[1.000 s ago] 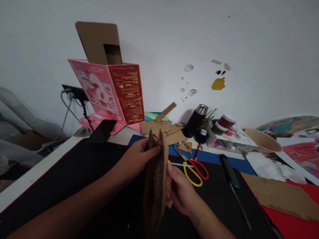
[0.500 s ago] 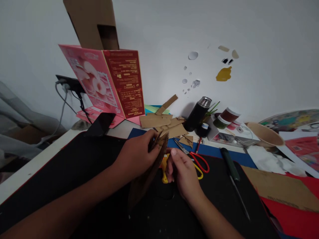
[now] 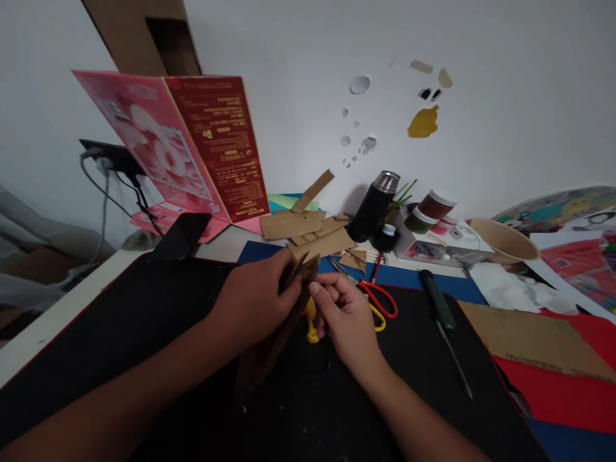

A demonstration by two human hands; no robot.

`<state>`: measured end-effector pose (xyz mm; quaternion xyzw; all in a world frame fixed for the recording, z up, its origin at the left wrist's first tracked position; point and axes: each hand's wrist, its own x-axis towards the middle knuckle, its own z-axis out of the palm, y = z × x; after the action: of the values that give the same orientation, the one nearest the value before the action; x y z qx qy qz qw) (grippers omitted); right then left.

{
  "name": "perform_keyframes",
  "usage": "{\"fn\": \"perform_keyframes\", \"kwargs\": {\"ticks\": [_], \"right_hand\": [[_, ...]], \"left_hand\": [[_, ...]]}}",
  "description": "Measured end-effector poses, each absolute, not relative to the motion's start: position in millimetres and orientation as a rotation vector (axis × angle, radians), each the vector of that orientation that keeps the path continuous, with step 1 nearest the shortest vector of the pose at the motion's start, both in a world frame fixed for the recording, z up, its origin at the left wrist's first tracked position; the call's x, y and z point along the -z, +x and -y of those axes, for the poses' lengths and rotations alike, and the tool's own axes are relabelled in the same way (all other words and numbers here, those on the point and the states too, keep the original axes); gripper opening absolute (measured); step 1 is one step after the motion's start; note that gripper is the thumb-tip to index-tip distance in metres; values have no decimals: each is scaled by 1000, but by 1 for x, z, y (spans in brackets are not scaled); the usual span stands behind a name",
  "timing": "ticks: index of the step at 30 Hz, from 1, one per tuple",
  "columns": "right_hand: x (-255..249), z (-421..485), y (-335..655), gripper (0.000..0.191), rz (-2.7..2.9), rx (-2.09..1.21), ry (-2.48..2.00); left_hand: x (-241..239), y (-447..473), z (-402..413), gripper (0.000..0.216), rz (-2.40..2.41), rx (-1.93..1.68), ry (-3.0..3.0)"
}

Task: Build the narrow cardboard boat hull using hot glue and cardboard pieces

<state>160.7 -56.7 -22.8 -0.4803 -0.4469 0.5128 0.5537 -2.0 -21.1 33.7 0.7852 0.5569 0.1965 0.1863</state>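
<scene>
My left hand [image 3: 262, 292] grips a folded piece of brown cardboard [image 3: 272, 356] near its torn upper end, and the piece hangs down over the black mat. Close against the cardboard's right edge is my right hand [image 3: 344, 314], its thumb and curled fingers drawn together. Whatever is between those fingertips is too small or hidden to make out. Behind the right hand, a yellow handle [image 3: 312, 324] shows in part. Red-handled scissors [image 3: 382, 300] and a yellow handle loop [image 3: 379, 317] lie just beyond it.
A green-handled screwdriver-like tool [image 3: 445, 327] lies right on the black mat [image 3: 409, 378]. Cardboard scraps [image 3: 322, 244], a black flask [image 3: 374, 208] and paint jars [image 3: 433, 208] stand or lie behind. A phone [image 3: 180, 236] and a pink-red folder [image 3: 216, 154] are left.
The camera view has shifted, so the background sits farther left and higher. My right hand has come closer to the cardboard's edge. My left hand keeps its grip.
</scene>
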Motion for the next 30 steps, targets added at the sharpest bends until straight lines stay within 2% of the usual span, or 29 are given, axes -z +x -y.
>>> {"fn": "perform_keyframes", "kwargs": {"ticks": [30], "right_hand": [[21,54,165,34,1106,-1303,-1136]], "left_hand": [[-23,-3,16,23,-1488,-572,2174]]}}
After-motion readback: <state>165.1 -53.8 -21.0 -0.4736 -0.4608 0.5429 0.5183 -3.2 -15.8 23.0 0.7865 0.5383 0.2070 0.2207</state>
